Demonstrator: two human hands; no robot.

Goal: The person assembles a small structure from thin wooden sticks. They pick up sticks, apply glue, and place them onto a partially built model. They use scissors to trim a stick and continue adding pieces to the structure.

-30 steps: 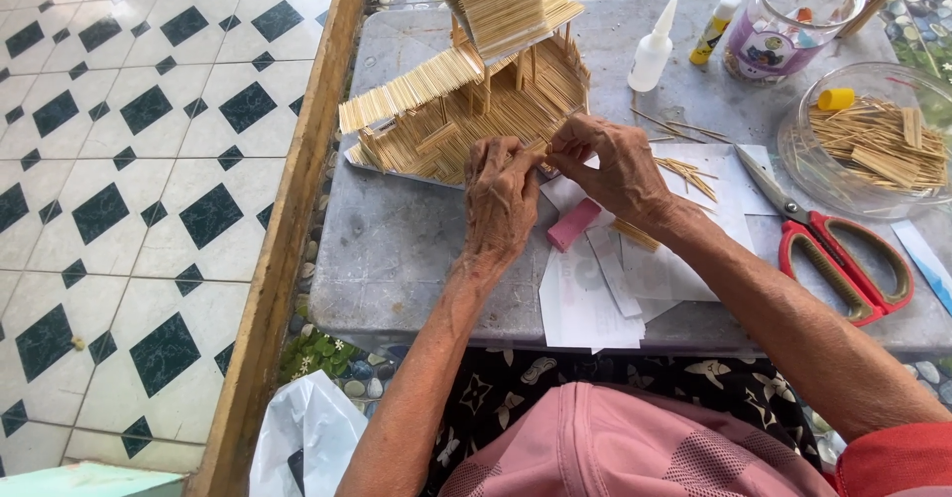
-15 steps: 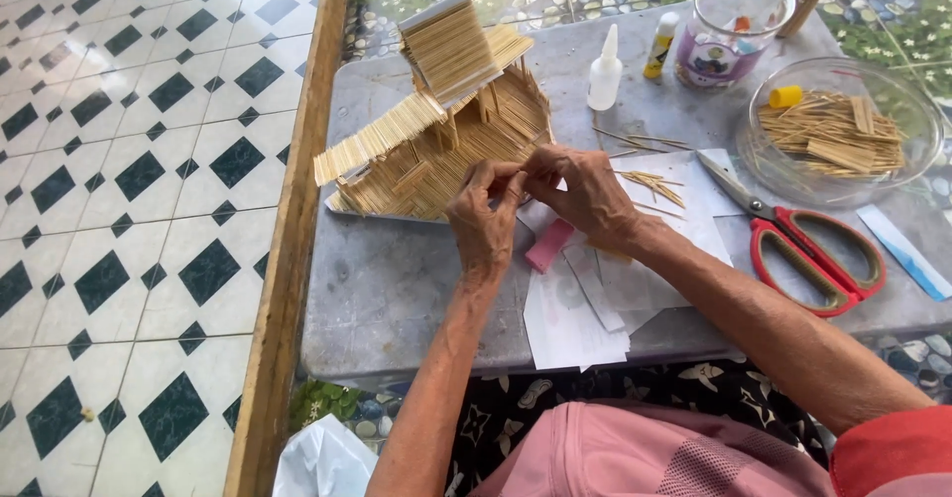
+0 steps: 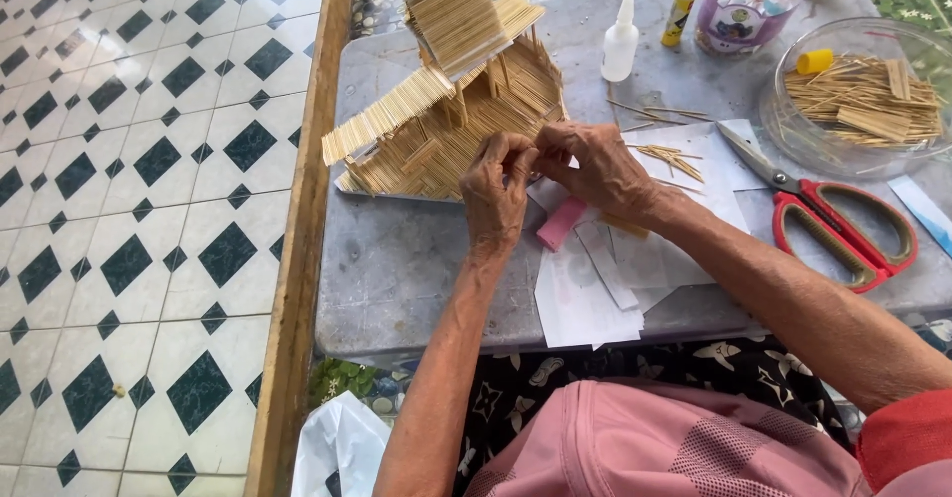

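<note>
Bare forearms, a red short sleeve point(image 3: 897, 437), pink mesh-patterned garment point(image 3: 645, 447).

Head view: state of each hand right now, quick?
Left hand: fingers pinched shut at the model stick house; what they grip is too small to tell.
Right hand: fingers pinched shut against the left's, same spot.

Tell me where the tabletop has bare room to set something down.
Freest: the grey table near its front-left corner, between the stick house and the front edge, left of the paper sheets. Crowded: right side, with scissors, glass bowl, glue bottle.
</note>
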